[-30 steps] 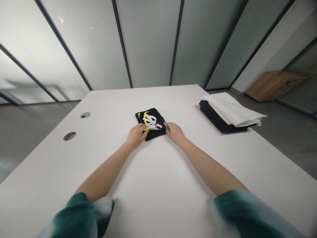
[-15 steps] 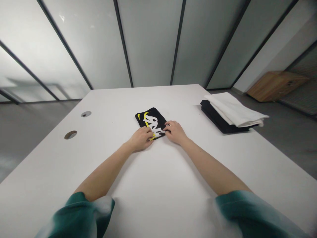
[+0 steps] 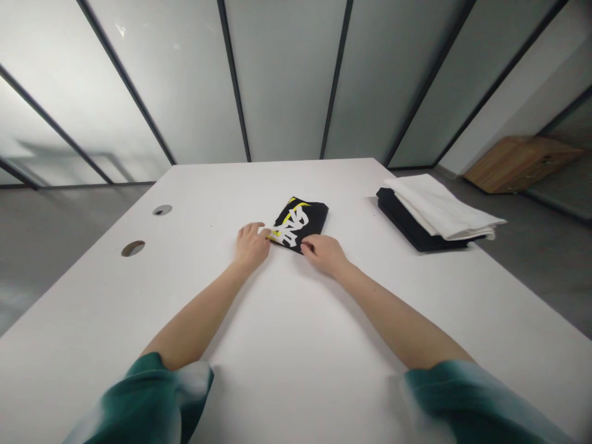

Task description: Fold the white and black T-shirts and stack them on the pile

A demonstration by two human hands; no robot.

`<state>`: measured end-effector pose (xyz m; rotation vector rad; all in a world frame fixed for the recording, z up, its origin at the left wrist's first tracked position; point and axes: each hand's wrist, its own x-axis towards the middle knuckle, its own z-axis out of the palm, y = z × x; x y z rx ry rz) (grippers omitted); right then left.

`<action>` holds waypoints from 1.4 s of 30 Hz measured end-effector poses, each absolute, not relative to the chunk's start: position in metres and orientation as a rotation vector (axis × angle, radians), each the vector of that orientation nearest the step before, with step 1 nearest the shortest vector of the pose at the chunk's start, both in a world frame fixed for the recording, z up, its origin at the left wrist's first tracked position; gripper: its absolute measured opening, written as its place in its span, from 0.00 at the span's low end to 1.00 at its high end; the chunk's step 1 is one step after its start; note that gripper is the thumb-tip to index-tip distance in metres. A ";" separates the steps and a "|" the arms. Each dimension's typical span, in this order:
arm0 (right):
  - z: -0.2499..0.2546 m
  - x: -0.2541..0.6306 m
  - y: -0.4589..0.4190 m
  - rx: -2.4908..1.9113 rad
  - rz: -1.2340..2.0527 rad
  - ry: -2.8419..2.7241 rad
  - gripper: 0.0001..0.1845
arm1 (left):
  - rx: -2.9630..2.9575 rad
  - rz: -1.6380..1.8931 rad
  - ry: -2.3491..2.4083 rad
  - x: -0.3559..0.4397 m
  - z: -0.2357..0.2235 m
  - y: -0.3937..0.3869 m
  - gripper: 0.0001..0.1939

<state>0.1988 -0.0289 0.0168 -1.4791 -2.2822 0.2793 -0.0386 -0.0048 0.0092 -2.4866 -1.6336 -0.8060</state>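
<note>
1. Two folded bundles lie on the white desk (image 3: 208,185): a black garment (image 3: 300,223) with white and yellow print, near the desk's middle and skewed to its edge, and, well off to the right, a black stack (image 3: 402,228) under a white cloth (image 3: 444,208).
2. The left grip (image 3: 252,245) is apart, its fingers spread and touching the garment's left corner without clamping it.
3. The right grip (image 3: 324,254) rests on the garment's near edge, its fingers curled over the black fabric; the view cannot settle whether it pinches or only presses.
4. The step in hand looks like squaring up the folded garment with both hands; neither hand is near the stack.
5. The garment's skewed lie calls for even pressure from both sides, so that its folded edges line up.
</note>
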 end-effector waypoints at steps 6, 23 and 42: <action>0.012 0.203 -0.026 -1.339 0.158 -2.119 0.18 | -2.508 -1.011 -1.597 -0.047 0.006 -0.001 0.23; -0.009 0.260 0.009 -1.948 0.015 -1.891 0.26 | -3.052 -0.540 -1.274 -0.023 0.002 -0.012 0.24; 0.028 0.260 0.032 -1.520 1.458 -0.911 0.08 | -2.545 -1.353 -1.775 -0.039 -0.011 0.010 0.14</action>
